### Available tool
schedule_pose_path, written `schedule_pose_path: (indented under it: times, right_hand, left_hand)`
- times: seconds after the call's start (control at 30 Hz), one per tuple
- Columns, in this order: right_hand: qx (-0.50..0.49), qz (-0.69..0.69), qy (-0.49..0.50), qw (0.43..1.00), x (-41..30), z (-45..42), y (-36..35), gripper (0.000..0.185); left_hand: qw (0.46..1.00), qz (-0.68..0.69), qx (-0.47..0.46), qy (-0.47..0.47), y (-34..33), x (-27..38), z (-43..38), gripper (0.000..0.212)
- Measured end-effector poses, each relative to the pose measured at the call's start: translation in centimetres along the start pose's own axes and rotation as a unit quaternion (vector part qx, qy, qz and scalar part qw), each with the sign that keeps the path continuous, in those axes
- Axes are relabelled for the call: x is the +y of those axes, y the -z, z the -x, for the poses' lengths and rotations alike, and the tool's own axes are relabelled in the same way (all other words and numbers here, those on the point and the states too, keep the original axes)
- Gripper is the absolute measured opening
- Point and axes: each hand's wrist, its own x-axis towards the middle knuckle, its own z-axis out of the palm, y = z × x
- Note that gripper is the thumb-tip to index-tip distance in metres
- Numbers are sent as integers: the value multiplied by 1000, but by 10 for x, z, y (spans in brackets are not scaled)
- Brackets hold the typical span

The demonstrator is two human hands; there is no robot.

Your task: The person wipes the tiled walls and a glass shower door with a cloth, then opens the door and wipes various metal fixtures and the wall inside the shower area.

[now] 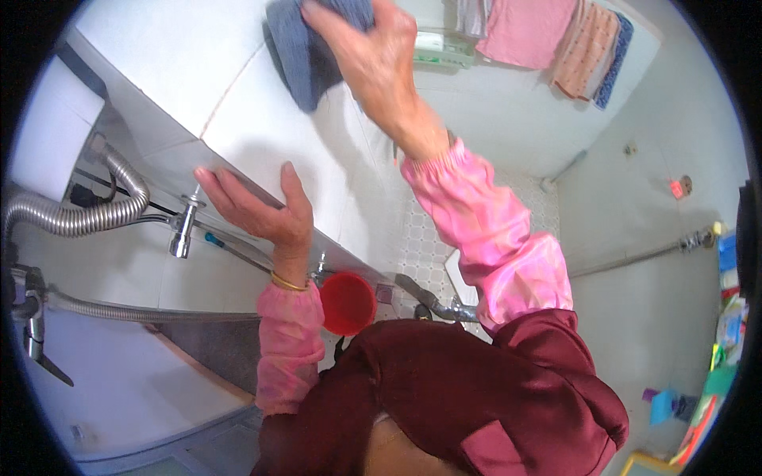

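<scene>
A folded blue-grey cloth lies against the white tiled wall at the top of the view. My right hand holds it, the thumb and fingers spread over its surface. Lower and to the left, my left hand is empty with its thumb apart from the fingers, close to the long edge of the wall; whether it touches that edge I cannot tell. A chrome angle valve is just left of it. Pink sleeve covers are on both forearms, and a yellow bangle is at the left wrist.
A red bucket stands below my left hand. Corrugated metal hoses and a faucet are on the left. Towels hang at the top right near a green rack. A grey drain pipe runs near the tiled floor.
</scene>
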Motion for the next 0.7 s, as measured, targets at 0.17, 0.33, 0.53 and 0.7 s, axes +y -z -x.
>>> schedule_pose_path:
  times: [0.17,0.33,0.53,0.7]
  right_hand:
    - [36,91,152,984,32,-33,-38,36]
    - [-30,91,89,991,35,55,-28,34]
    - [-103,47,102,988,3,91,-23,40]
    - [-9,11,256,967,-2,-4,-59,46]
  left_hand:
    - [1000,2,-21,13,-3,6,3,75]
    - [999,43,4,33,-6,4,0,73]
    - [999,10,12,38,0,0,3,69]
    - [999,5,8,45,-1,2,4,71]
